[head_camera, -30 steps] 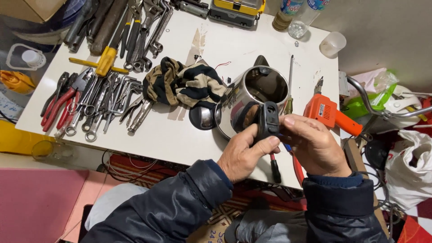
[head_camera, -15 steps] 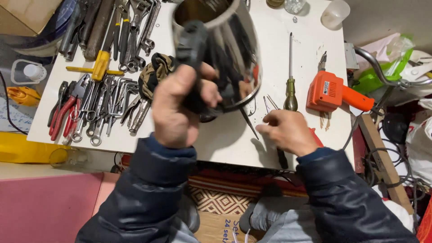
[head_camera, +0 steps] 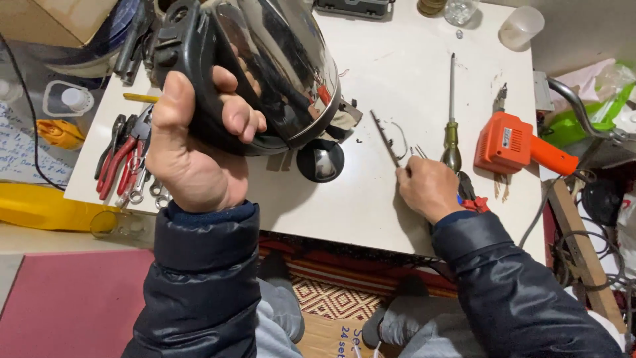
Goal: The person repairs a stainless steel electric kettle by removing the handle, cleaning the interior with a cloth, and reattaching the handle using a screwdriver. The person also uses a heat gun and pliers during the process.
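Polished steel kettle (head_camera: 278,73) is held aloft at 11 o'clock, its black handle (head_camera: 192,73) grasped by the left hand (head_camera: 192,146). At 3 o'clock, a thin tool (head_camera: 385,138) on the white table (head_camera: 397,59) is pinched by the right hand (head_camera: 429,189).

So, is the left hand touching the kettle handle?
Touching. The head view shows the left hand with its fingers wrapped around the black handle of the steel kettle, lifted above the table.
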